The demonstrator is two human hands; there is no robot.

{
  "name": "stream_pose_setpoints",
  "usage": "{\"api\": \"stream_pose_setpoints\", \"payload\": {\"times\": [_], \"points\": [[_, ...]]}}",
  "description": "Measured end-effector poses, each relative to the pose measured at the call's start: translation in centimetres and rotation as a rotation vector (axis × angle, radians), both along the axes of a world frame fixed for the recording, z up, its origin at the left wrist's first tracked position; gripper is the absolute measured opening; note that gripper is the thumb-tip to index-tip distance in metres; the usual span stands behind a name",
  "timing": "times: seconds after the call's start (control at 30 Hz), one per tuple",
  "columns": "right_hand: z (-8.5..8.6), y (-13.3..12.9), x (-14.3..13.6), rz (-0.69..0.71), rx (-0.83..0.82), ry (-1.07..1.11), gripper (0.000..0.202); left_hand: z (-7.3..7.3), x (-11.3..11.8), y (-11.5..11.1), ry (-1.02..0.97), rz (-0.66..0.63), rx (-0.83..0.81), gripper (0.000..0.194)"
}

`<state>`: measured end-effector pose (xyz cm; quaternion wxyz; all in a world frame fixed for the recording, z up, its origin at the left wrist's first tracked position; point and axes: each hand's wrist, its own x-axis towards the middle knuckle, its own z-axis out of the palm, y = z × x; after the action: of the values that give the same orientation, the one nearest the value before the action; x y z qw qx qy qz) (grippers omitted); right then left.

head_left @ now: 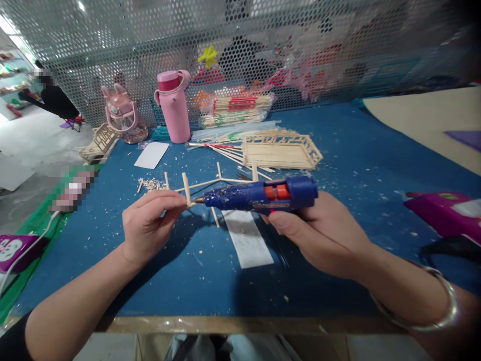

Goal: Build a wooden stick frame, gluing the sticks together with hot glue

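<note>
My right hand (319, 233) is wrapped round a blue glue gun (240, 195) with an orange part showing in its body. The metal nozzle points left and meets the base of a short upright stick on a thin wooden stick frame (199, 185). At that same corner, my left hand (152, 220) pinches the frame between thumb and fingers. Other short sticks stand up from the frame behind. Part of the frame is hidden behind the glue gun. Beneath lies a white paper strip (248, 240).
Behind are a pink bottle (176, 113), a rabbit-eared bottle (126, 118), packs of sticks (240, 105), loose sticks and a wooden tray-like model (278, 153). Wood scraps (152, 184) lie left. Purple power strips (447, 215) sit at both sides, and a mesh panel (319, 50) rises behind.
</note>
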<state>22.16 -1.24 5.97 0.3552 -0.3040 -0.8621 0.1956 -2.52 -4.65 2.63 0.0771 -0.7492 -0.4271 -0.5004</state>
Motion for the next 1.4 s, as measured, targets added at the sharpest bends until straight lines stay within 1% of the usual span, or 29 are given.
{"api": "stream_pose_setpoints", "payload": {"times": [0.13, 0.23, 0.3, 0.4, 0.47, 0.5, 0.57, 0.63, 0.67, 0.73, 0.77, 0.8, 0.9, 0.97, 1.0, 1.07, 1.1, 1.13, 1.17, 1.2, 1.23, 1.27, 1.33, 1.37, 1.4], "points": [[0.2, 0.0, 0.0, -0.005, 0.025, 0.001, 0.020, -0.1, 0.0, 0.0, -0.001, 0.000, -0.018, 0.010], [0.0, 0.0, 0.1, 0.004, 0.019, 0.042, 0.024, -0.1, -0.1, 0.0, 0.003, 0.001, -0.013, 0.009], [-0.3, 0.0, 0.2, 0.013, -0.007, 0.098, 0.026, -0.1, -0.2, 0.0, 0.024, -0.012, -0.005, 0.010], [-0.5, 0.3, 0.6, 0.026, -0.049, 0.238, 0.021, 0.0, -0.6, -0.1, 0.099, -0.045, 0.009, 0.011], [-0.2, 1.0, 1.3, -0.011, -0.027, 0.281, 0.020, 0.0, -0.9, -0.1, 0.170, -0.064, 0.017, 0.011], [0.2, 1.5, 1.8, -0.062, 0.019, 0.261, 0.022, -0.1, -1.1, 0.0, 0.206, -0.068, 0.014, 0.012], [1.0, 3.0, 2.8, -0.232, 0.186, 0.129, 0.030, -0.5, -1.3, 0.2, 0.265, -0.070, 0.000, 0.013], [1.6, 4.9, 3.8, -0.404, 0.373, -0.077, 0.040, -1.0, -1.5, 0.5, 0.308, -0.073, -0.025, 0.014], [1.7, 5.9, 4.2, -0.464, 0.423, -0.200, 0.042, -1.2, -1.4, 0.8, 0.326, -0.075, -0.042, 0.015], [1.3, 8.0, 4.7, -0.538, 0.453, -0.445, 0.043, -1.6, -1.3, 1.2, 0.373, -0.070, -0.081, 0.016], [0.9, 9.0, 4.8, -0.575, 0.446, -0.547, 0.039, -1.8, -1.2, 1.5, 0.404, -0.061, -0.113, 0.016], [0.3, 10.0, 4.8, -0.572, 0.417, -0.637, 0.037, -1.8, -1.1, 1.6, 0.432, -0.052, -0.160, 0.016], [-1.3, 12.2, 4.7, -0.587, 0.361, -0.741, 0.034, -1.9, -1.3, 1.7, 0.450, -0.045, -0.345, 0.017], [-1.7, 13.0, 4.5, -0.541, 0.319, -0.761, 0.033, -1.9, -2.0, 1.4, 0.361, -0.040, -0.427, 0.024], [-1.7, 13.0, 4.4, -0.507, 0.297, -0.773, 0.032, -1.9, -2.5, 1.2, 0.290, -0.028, -0.442, 0.029], [-0.9, 12.4, 4.0, -0.467, 0.277, -0.773, 0.029, -2.0, -3.4, 0.5, 0.107, 0.005, -0.461, 0.036], [-0.3, 11.6, 3.6, -0.470, 0.283, -0.745, 0.027, -1.9, -3.7, 0.0, -0.001, 0.010, -0.477, 0.038], [0.3, 10.6, 2.9, -0.490, 0.305, -0.675, 0.026, -1.8, -3.7, -0.5, -0.118, 0.002, -0.502, 0.038], [1.0, 9.4, 2.0, -0.481, 0.318, -0.568, 0.025, -1.6, -3.5, -0.9, -0.239, -0.026, -0.528, 0.039], [1.6, 8.1, 0.9, -0.436, 0.310, -0.432, 0.024, -1.3, -3.1, -1.3, -0.358, -0.078, -0.564, 0.039], [2.1, 6.7, -0.4, -0.315, 0.264, -0.320, 0.024, -0.9, -2.5, -1.6, -0.469, -0.141, -0.597, 0.040], [2.4, 5.3, -1.8, -0.162, 0.189, -0.232, 0.024, -0.5, -1.7, -1.9, -0.549, -0.214, -0.636, 0.043], [2.4, 3.3, -4.4, 0.180, -0.022, -0.142, 0.021, 0.3, -0.2, -1.9, -0.649, -0.337, -0.696, 0.054], [2.1, 2.7, -5.5, 0.298, -0.147, -0.115, 0.021, 0.6, 0.4, -1.8, -0.674, -0.378, -0.718, 0.060], [1.8, 2.3, -6.4, 0.358, -0.263, -0.045, 0.021, 0.9, 0.9, -1.6, -0.688, -0.404, -0.736, 0.064]]}}
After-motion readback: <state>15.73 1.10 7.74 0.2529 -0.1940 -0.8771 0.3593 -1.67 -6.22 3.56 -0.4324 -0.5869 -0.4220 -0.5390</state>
